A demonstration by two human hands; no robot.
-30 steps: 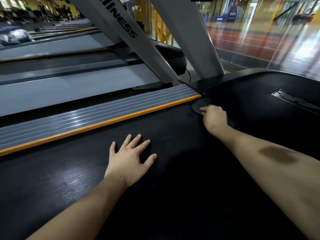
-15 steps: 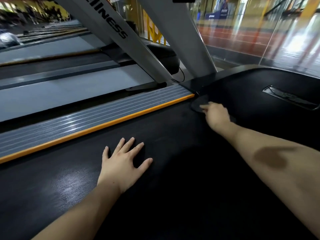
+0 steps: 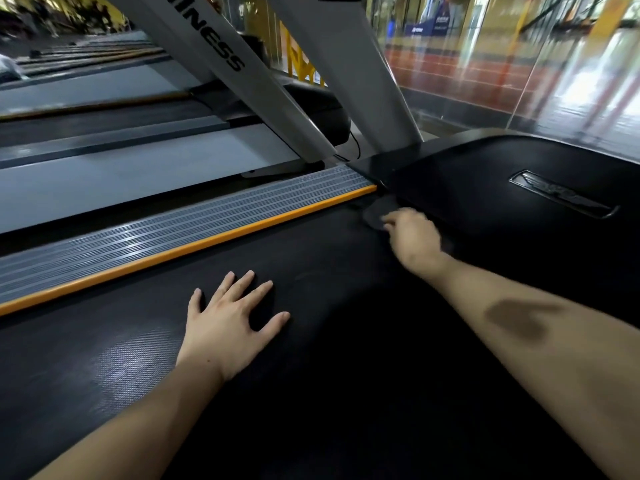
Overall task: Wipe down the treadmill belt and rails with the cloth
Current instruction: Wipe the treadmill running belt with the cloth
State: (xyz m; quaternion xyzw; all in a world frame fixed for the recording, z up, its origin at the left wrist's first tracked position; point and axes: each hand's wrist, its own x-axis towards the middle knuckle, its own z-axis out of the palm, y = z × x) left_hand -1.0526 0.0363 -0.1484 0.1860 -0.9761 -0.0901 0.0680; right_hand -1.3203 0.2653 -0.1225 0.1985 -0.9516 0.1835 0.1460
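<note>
Dark cloth, a small rounded pad of fabric nearly the same black as what it lies on, sits right of centre in the frame, at the far end of the black textured treadmill belt where the belt meets the glossy black motor cover. The right hand rests on the cloth's near edge; its fingers are blurred and curled over the fabric, and whether they pinch it or only press it flat I cannot tell. The left hand lies palm-down on the belt at lower centre, fingers spread apart, gripping nothing, apparently bracing the body.

Risks, as I judge them: the cloth could be pushed into the seam under the cover and snag there. A belt free to roll could slip under the bracing palm. The grey ribbed side rail with its orange edge strip, running from centre toward the left edge, looks easy to skip, as does the corner beside the silver upright.
</note>
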